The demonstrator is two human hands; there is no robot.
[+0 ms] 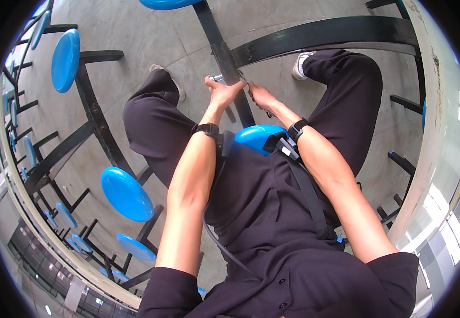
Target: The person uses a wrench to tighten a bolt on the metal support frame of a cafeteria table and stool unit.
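Note:
My left hand (pixel 223 94) is closed at the side of a black metal beam (pixel 215 42), its fingers reaching across the bar. A short silver cylindrical piece (pixel 217 78) shows at its thumb and fingers; its exact kind is unclear. On the beam's other side, my right hand (pixel 262 96) is wrapped around a slim dark tool (pixel 268 114), whose end sticks out below the fist. A thin curved metal part shows between this hand and the beam, partly hidden. The beam runs back to a blue round seat (pixel 256 137) between my thighs.
A wide black crossbar (pixel 325 37) joins the beam at the right. The pale table edge (pixel 418 132) curves along the right side. Blue stool seats (pixel 126 194) on black frames (pixel 94 106) stand at the left. A dark cable (pixel 224 249) hangs over my clothing.

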